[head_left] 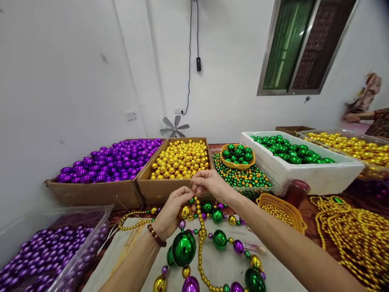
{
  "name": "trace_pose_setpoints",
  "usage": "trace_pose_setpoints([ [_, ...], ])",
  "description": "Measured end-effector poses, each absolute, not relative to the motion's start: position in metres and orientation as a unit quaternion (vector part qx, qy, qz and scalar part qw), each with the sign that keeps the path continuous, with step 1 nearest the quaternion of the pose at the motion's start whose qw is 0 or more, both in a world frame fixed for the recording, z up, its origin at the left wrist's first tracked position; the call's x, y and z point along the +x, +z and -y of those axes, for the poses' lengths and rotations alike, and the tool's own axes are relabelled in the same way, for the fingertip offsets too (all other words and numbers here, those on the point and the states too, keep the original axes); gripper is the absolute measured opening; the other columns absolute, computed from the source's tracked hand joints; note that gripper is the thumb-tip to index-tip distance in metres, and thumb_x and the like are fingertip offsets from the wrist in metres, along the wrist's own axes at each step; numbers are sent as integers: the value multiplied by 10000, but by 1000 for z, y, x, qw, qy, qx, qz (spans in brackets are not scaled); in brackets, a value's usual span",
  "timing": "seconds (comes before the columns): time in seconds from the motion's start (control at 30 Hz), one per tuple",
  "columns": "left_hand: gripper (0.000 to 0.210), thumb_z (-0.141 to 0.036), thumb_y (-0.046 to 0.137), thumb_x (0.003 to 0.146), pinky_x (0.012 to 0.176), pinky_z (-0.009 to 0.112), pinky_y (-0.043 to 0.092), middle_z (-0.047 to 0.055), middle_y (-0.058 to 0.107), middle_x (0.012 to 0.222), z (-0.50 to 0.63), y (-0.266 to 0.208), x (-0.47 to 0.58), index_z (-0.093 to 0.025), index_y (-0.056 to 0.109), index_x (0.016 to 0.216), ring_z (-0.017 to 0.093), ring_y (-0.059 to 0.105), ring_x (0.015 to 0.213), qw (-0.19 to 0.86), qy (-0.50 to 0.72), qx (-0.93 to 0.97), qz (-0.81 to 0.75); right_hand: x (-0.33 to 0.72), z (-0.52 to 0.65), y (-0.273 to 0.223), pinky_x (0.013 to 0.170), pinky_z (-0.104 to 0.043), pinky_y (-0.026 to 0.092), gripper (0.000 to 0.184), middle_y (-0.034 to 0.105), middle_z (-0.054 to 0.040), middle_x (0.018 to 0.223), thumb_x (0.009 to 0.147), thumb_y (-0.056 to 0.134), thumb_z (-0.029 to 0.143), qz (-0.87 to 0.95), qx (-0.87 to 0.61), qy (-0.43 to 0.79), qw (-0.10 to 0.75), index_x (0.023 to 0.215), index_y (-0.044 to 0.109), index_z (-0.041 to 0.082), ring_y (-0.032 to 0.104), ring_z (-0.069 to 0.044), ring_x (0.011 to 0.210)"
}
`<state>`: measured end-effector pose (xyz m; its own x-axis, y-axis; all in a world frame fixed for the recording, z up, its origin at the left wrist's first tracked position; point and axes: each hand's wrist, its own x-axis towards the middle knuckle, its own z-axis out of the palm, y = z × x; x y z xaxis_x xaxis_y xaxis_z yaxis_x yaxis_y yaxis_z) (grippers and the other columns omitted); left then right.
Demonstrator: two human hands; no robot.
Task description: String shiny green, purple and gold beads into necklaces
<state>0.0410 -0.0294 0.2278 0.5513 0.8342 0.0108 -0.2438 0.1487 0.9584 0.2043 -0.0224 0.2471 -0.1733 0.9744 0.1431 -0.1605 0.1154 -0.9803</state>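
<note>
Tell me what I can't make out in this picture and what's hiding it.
In the head view:
What exactly sits where the left hand and right hand meet: too small, partly covered by the hands.
The bead strand beyond its lowest visible beads: cut off by the bottom edge.
The other person's hand: blurred; most of that person is cut off by the right edge.
The inside bottom of the white foam box: hidden by green beads.

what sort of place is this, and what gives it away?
Likely a small bead-stringing workshop, though a home workroom is possible: a cardboard box of loose purple beads, a heap of gold bead strands, and the left hand and right hand at a multicoloured bead string.
</note>
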Motion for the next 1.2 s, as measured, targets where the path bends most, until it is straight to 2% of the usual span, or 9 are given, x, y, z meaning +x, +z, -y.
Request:
trace_pose_setpoints([
  [0.13,200,-339,681,775,497,191,379,4,593,572,22,205,37,-162,590,773,104,547,509,695,382,505,-339,204,20,204,637,-249,560,232,702,-23,748,758,706,386,410,-379,599,575,807,635,170,664,-103,580],
  [0.27,215,-328,693,749,516,211,388,-9,580,576,16,184,37,-159,566,712,112,550,504,626,399,540,-397,199,32,181,733,-309,562,248,714,-36,824,762,709,416,326,-381,610,614,819,604,198,711,-163,747],
  [0.4,207,-291,711,724,492,203,348,-30,567,581,14,173,38,-160,559,675,96,525,491,584,411,559,-420,179,67,177,786,-307,528,131,723,-28,832,838,645,345,402,-408,518,635,783,669,229,691,-190,834],
  [0.47,205,-290,714,717,476,198,339,-35,558,567,15,173,38,-160,563,669,91,504,481,583,409,559,-425,169,88,171,809,-319,517,153,727,-23,872,890,580,287,528,-438,413,600,810,707,257,678,-201,860],
  [0.6,215,-293,742,693,486,203,397,-6,593,577,19,174,34,-153,580,669,106,537,497,643,351,526,-431,157,112,134,863,-341,505,281,725,-23,970,935,440,145,741,-462,182,452,964,685,279,647,-209,1000],
  [0.7,200,-253,770,676,476,187,416,27,632,645,23,170,26,-135,609,692,99,557,518,714,298,470,-425,156,111,103,804,-326,516,271,725,-31,984,934,431,104,806,-480,18,346,930,662,246,635,-196,1028],
  [0.77,174,-229,768,691,469,177,425,35,629,641,26,165,20,-125,632,720,95,560,524,748,268,437,-423,157,108,90,747,-331,511,227,724,-42,999,944,455,123,806,-498,-41,317,912,654,229,630,-197,1039],
  [1.03,147,-175,774,710,509,187,506,46,643,742,39,144,6,-118,659,782,126,637,649,813,209,344,-421,157,116,70,799,-376,447,233,708,-74,983,976,429,114,801,-501,-67,322,930,652,168,583,-209,1117],
  [1.2,183,-172,780,703,527,203,530,53,666,798,46,134,0,-140,644,820,133,655,651,816,175,318,-450,149,124,51,696,-352,440,211,707,-54,914,962,456,107,828,-470,-45,302,910,653,162,620,-200,971],
])
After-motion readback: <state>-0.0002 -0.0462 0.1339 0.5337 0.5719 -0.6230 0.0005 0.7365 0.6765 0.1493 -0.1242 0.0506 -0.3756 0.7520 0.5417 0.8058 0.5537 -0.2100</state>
